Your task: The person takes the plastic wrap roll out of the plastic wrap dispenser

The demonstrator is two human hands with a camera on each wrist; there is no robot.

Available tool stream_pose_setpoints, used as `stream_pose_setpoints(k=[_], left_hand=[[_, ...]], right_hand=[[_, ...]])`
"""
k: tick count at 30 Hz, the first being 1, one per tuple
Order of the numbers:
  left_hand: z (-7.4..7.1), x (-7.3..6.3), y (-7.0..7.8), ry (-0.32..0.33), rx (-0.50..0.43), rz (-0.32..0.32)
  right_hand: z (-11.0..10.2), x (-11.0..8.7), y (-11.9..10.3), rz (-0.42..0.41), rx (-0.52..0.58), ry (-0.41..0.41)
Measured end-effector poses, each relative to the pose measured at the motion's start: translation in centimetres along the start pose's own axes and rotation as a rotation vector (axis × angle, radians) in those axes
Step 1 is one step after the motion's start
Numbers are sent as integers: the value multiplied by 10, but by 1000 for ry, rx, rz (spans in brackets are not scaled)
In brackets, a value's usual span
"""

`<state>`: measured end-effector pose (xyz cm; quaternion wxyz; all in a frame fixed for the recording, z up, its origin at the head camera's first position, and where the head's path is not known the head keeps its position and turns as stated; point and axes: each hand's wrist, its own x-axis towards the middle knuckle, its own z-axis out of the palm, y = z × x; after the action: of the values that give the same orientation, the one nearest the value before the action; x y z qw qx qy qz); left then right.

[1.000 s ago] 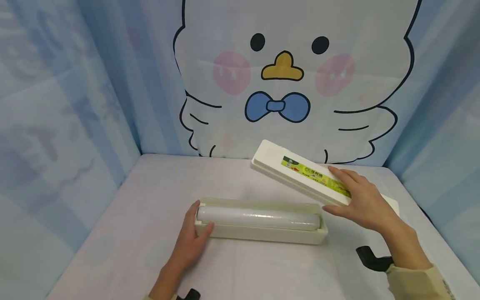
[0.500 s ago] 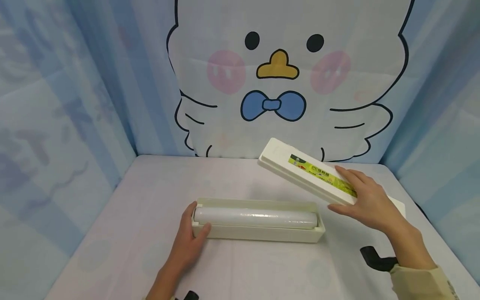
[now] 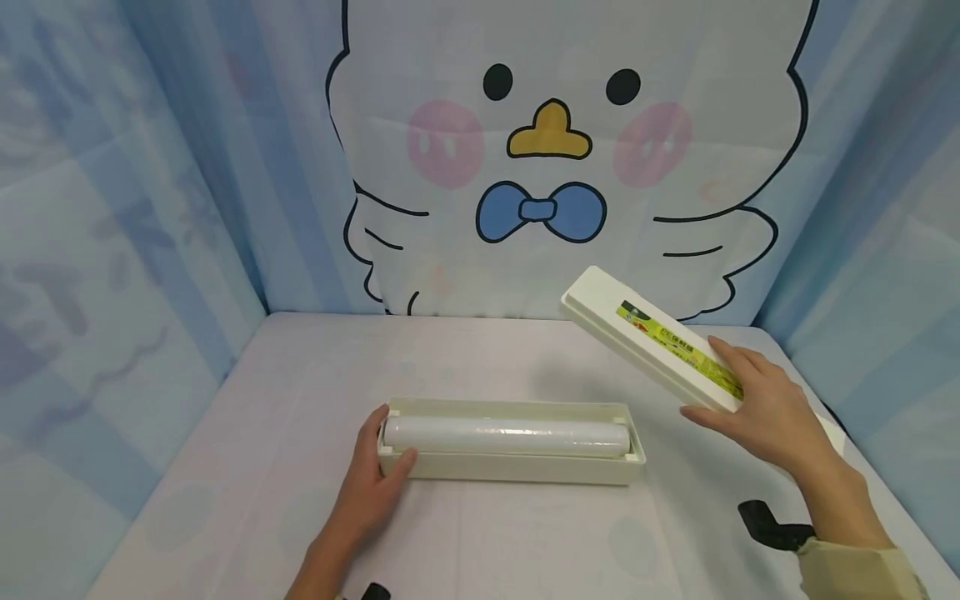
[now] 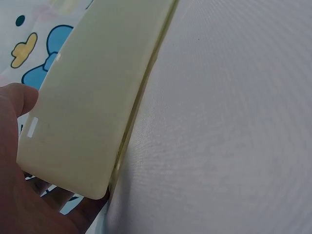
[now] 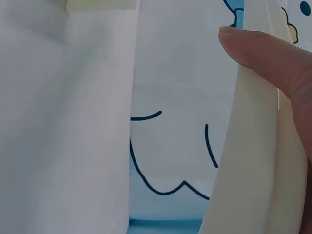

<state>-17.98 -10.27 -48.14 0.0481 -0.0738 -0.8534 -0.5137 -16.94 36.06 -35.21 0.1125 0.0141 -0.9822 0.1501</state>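
A long cream box [image 3: 517,470] stands on the table with its top off, and a roll of cling film [image 3: 506,437] lies inside it. My left hand [image 3: 372,496] grips the box's left end, thumb on the front wall; the left wrist view shows the front wall [image 4: 92,97] and fingers round the end. Raised above the table at the right, the white lid [image 3: 645,333] with a yellow-green label is tilted, far end up. My right hand [image 3: 776,412] holds it near its lower end. In the right wrist view the thumb presses the lid's edge [image 5: 248,136].
A pale cloth covers the table [image 3: 480,542]. Behind it hangs a curtain [image 3: 555,275] printed with a cartoon bird, and blue-patterned curtains [image 3: 97,250] close in both sides. Black straps or mounts [image 3: 772,527] sit at the wrists.
The lid has moved to the right, away from the box, in my right hand and tilts more steeply. My left hand keeps its grip on the box, and the whole view has shifted slightly.
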Motion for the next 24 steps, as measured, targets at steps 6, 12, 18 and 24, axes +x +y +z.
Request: stream_pose_setpoints(k=[6,12,18,24], left_hand=[[-1,1,1,-10,0,-13],[-1,0,1,-13,2,-31],[-1,1,0,-16,1,-27],[-1,1,2,-21,-7,-46]], right_hand=[[2,-4,16,18,-32,16],[10,-8,27,33,-57,25],[20,-12,39,56,-71,1],[27,-18,49,91,-83,-31]])
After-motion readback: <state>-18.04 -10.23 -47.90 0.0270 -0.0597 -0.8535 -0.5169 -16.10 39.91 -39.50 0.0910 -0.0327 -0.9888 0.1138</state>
